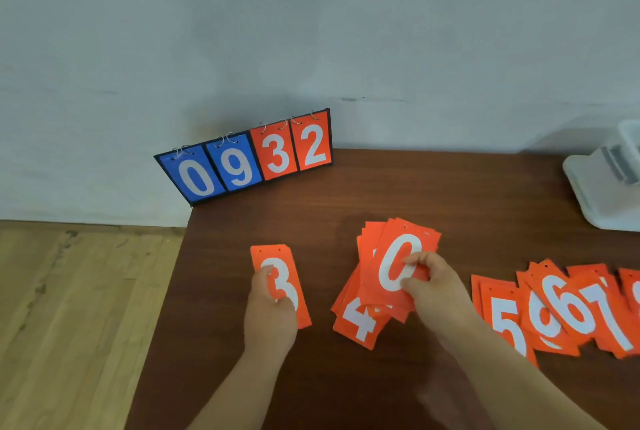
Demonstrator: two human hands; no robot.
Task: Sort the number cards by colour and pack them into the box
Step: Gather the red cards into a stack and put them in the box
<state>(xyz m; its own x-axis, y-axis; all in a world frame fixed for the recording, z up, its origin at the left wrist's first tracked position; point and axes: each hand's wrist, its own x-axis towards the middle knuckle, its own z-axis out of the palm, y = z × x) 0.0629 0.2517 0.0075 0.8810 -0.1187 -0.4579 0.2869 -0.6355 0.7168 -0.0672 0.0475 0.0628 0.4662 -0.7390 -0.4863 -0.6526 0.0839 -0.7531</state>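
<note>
My left hand [269, 315] grips an orange card with a white 3 [281, 266] near the table's left edge. My right hand [437, 287] holds a stack of orange cards with a 0 on top [388, 266], just above an orange 4 card [360, 324] lying on the table. More orange cards [554, 311] showing 5, 6 and 7 are spread out at the right. The box [609, 183], white and translucent, stands at the far right edge.
A flip scoreboard [246, 159] leans against the wall at the back left corner, showing blue 0 and 9 and orange 3 and 2. The brown table [433, 194] ends at the left over a wooden floor [76, 308].
</note>
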